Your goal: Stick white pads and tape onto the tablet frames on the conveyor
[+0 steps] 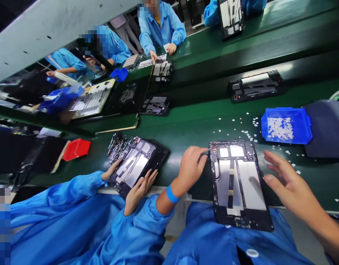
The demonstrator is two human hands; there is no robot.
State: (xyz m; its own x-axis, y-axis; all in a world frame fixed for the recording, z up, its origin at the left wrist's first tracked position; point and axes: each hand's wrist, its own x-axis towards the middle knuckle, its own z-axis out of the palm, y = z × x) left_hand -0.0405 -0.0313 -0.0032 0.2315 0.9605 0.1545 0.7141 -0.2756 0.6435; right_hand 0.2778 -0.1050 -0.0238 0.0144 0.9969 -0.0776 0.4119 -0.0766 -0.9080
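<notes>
An opened tablet chassis (pixel 238 184) with silver plates and black strips lies in front of me, its near end hanging over the edge of the green belt (pixel 197 125). My left hand (pixel 191 166), with a blue wristband, grips the chassis at its upper left edge. My right hand (pixel 286 181) hovers just right of the chassis with fingers spread, holding nothing.
A blue tray (pixel 287 126) of small white pieces sits at the right, with loose white bits scattered around it. A co-worker's hands (pixel 139 188) hold another tablet chassis (pixel 136 163) at my left. A red tray (pixel 77 148), more chassis and other seated people lie farther along the belt.
</notes>
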